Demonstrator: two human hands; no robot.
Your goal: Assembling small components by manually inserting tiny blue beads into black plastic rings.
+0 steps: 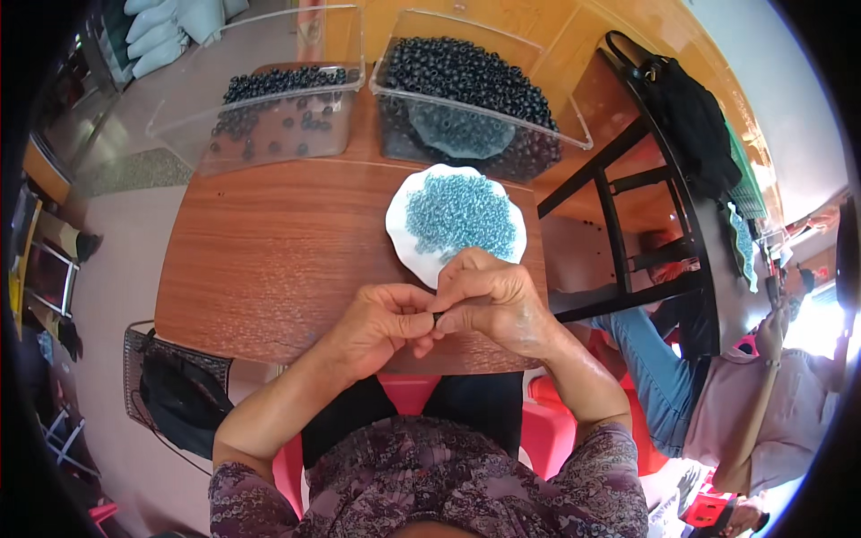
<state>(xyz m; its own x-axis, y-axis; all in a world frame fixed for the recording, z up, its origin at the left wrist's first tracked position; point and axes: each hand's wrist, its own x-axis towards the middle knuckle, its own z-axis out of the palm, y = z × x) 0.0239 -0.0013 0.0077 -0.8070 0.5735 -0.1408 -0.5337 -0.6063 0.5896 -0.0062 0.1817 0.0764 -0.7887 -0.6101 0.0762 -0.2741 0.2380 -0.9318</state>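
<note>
Over the near right part of the wooden table, my left hand (384, 328) and my right hand (491, 303) meet at the fingertips. Between them shows a small black piece (438, 316), mostly hidden by fingers and thumbs; it resembles the dark pieces in the bins. My left thumb and fingers pinch it. The right thumb and forefinger are also closed at it, and whether they hold a second tiny piece cannot be made out. Just beyond my hands, a white scalloped plate (400, 240) carries a heap of tiny clear-blue pieces (462, 213), partly covered by my right hand.
Two clear plastic bins stand at the table's far edge: the left bin (278, 161) with scattered black ring-like pieces, the right bin (574, 142) filled higher. A black-framed table (619, 233) bearing a black bag (686, 117) is at the right, near another seated person (762, 412).
</note>
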